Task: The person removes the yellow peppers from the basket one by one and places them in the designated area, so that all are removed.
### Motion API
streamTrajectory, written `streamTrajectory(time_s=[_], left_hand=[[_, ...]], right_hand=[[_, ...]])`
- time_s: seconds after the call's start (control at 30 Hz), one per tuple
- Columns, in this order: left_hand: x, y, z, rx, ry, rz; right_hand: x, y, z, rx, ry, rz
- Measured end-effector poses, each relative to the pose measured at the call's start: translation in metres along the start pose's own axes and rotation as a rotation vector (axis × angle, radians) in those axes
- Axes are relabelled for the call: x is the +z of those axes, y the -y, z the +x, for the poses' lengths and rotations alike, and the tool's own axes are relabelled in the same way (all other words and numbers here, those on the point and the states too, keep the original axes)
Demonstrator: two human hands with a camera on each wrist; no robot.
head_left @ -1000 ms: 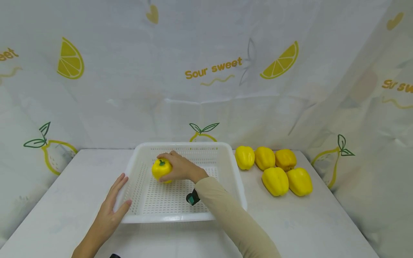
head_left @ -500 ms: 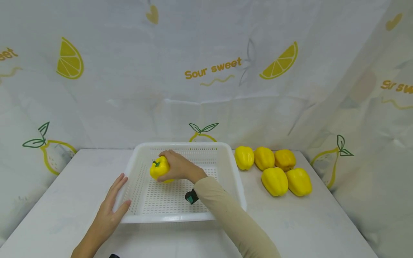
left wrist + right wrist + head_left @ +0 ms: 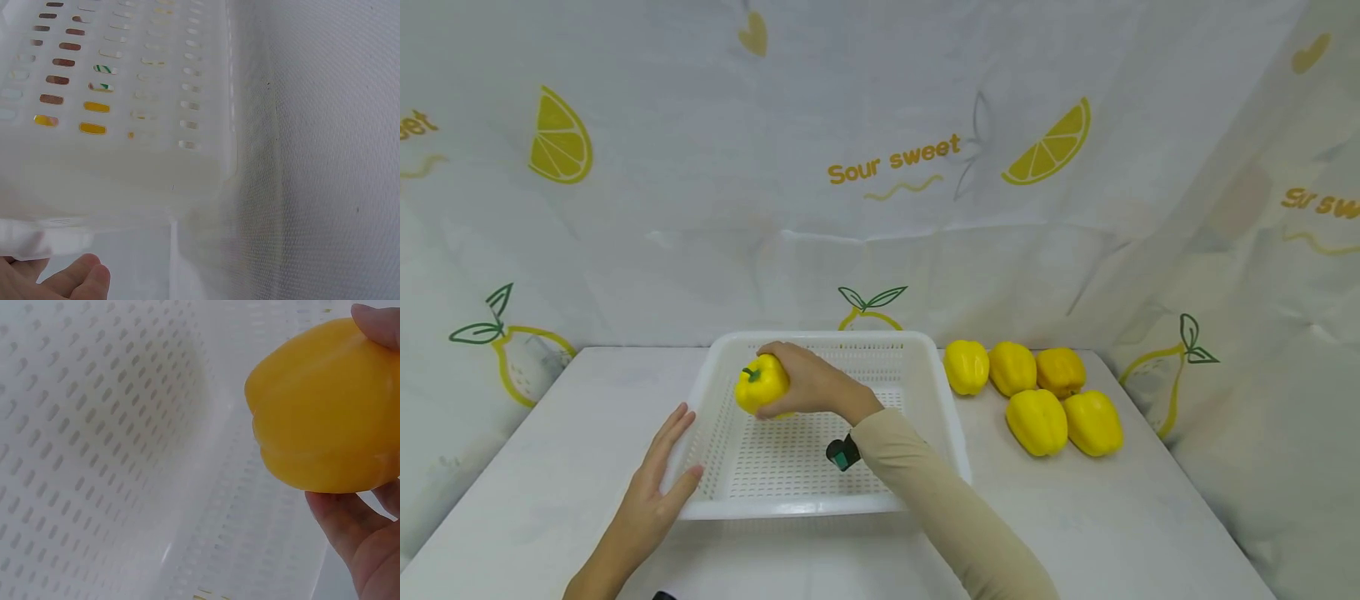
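In the head view my right hand grips a yellow bell pepper over the left part of a white perforated plastic basket. Its green stem points up and left. The right wrist view shows the pepper's smooth lobed side between thumb and fingers, with the basket's slotted wall and floor behind. My left hand rests at the basket's left front corner, fingers extended along the outer side and thumb near the rim. From the left wrist, fingertips show below the basket's rim, and bits of yellow and green show through the slots.
Several yellow bell peppers lie in two rows on the white table, right of the basket. A white curtain printed with lemons hangs behind the table and along its sides. A small black device sits at my right wrist.
My right hand has carried the bell pepper left and slightly toward the back, and the stem has turned from facing up toward the left. My left hand stays at the basket's corner.
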State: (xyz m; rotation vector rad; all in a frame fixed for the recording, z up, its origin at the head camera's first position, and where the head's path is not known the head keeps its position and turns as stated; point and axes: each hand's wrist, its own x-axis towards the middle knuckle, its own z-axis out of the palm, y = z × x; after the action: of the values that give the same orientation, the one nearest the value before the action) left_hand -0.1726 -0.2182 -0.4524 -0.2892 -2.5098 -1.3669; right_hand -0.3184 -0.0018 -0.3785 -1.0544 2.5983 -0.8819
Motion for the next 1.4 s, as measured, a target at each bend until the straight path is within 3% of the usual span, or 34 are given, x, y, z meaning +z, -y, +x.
streamTrajectory(time_s=[0.5,0.93,1.4], left_hand=[[0.000,-0.001,-0.001,-0.017,0.016,-0.037],[0.000,-0.002,-0.001,0.031,-0.007,-0.016],[0.000,0.001,0.000,0.010,0.009,-0.041]], right_hand=[[-0.014,0.016,-0.014,-0.003,-0.022,0.018],[-0.025,0.016,-0.032,0.033,-0.060,0.007],[-0.035,0.009,-0.053,0.054,-0.124,0.042]])
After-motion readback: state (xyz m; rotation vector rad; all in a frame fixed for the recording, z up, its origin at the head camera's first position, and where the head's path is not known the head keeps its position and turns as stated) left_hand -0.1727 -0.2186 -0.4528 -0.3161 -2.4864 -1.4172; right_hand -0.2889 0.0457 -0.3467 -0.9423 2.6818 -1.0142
